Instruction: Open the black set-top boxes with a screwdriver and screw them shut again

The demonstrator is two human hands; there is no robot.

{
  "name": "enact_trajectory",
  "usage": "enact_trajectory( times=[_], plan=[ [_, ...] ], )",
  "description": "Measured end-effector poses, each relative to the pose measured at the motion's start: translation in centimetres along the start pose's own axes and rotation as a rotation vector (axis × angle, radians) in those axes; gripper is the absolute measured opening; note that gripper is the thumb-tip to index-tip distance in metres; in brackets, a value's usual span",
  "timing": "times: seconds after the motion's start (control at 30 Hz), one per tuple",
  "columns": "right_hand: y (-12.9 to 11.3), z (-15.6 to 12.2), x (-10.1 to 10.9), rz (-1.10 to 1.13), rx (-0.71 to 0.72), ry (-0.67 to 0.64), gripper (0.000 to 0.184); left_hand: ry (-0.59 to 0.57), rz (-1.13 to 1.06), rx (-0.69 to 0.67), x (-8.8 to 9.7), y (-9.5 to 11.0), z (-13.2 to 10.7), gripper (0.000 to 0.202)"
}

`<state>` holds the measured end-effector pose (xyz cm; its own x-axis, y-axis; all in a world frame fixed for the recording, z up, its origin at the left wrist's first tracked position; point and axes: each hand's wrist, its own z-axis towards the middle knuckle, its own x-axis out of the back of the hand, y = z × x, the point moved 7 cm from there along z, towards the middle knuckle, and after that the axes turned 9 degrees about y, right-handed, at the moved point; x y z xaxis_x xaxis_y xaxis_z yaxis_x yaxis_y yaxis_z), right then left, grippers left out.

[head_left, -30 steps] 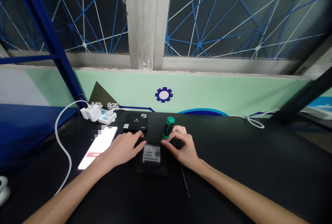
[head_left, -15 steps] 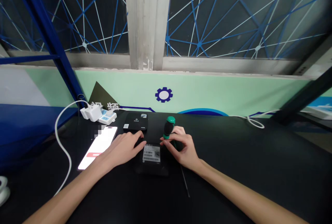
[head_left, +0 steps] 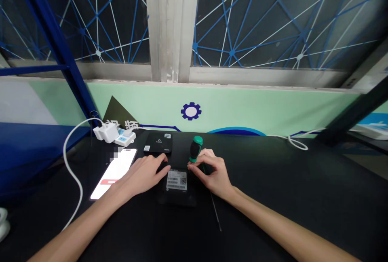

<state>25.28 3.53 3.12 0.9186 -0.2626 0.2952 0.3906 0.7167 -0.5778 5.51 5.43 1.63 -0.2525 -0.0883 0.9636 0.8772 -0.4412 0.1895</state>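
My right hand [head_left: 214, 172] is closed, thumb and forefinger pinched at the foot of a screwdriver [head_left: 196, 148] with a green and black handle. The handle stands nearly upright, leaning slightly; its tip is hidden by the fingers. Below the palm a thin dark metal shaft [head_left: 216, 212] slants towards me, a bit of green showing at its upper end; I cannot tell whether it is a second tool. Between my hands lies a black box-shaped device [head_left: 178, 200] with a white printed label. My left hand [head_left: 148, 172] rests open, fingers apart, its thumb at the device's upper left edge.
Behind my left hand lies another flat black box [head_left: 158, 142]. A phone with a lit screen [head_left: 113, 175] is partly under my left forearm. White plugs [head_left: 106, 132] sit in a power strip [head_left: 125, 136], with a white cable [head_left: 73, 172] looping down. Another cable [head_left: 298, 144] lies at back right.
The screwdriver handle leans slightly more to the left at its base. Both hands stay in nearly the same place, and the device has not visibly moved.
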Motion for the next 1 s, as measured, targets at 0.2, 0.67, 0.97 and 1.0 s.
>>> enact_trajectory(
  times=[0.2, 0.67, 0.97, 1.0],
  plan=[
    [0.1, 0.0, 0.0, 0.042, -0.027, 0.02, 0.014, -0.002, -0.016, 0.003, 0.1, 0.1, 0.0, 0.046],
    [2.2, -0.5, 0.4, 0.316, -0.368, 0.138, 0.036, -0.065, -0.02, 0.078, 0.0, -0.1, -0.1, 0.04],
    [2.4, -0.1, 0.9, 0.442, -0.613, 0.179, 0.041, -0.082, -0.026, 0.102, 0.4, -0.3, -0.1, 0.039],
    [2.5, -0.1, 0.9, 0.437, -0.636, 0.191, 0.043, -0.078, -0.024, 0.105, 0.4, -0.3, -0.1, 0.039]
  ],
)
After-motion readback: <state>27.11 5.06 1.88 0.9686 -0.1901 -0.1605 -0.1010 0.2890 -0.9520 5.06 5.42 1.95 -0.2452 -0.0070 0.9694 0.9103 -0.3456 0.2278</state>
